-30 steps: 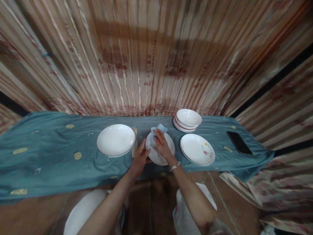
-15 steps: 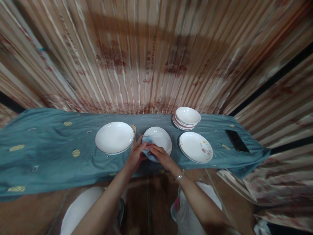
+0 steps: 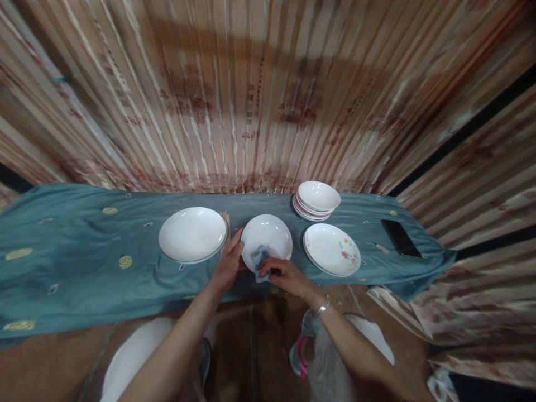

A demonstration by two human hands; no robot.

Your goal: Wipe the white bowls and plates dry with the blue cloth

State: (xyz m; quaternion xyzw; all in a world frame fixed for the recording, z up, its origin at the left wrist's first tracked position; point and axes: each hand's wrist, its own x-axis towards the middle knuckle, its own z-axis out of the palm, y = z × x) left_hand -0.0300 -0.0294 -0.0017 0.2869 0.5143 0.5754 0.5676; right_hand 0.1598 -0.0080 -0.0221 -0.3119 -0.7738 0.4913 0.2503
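Observation:
A round white bowl (image 3: 268,230) is in front of me, its inside facing up. My left hand (image 3: 229,262) grips its left rim, the thumb on the edge and the other fingers hidden beneath. Bunched in my right hand (image 3: 287,274) is a light blue cloth (image 3: 261,261), pressed against the bowl's near inner side and rim. Close to the left hand lie several wooden chopsticks (image 3: 226,221), partly covered by a large white plate (image 3: 192,233).
Flower-patterned plates (image 3: 333,251) are stacked to the right, with a stack of bowls (image 3: 318,196) behind them. A black phone (image 3: 401,238) lies near the right end of the teal tablecloth (image 3: 87,251). A pleated curtain (image 3: 268,100) hangs behind the table.
My right hand has drawn back from the left hand, bringing the cloth from the bowl's left side to its near edge. My left hand still holds the rim.

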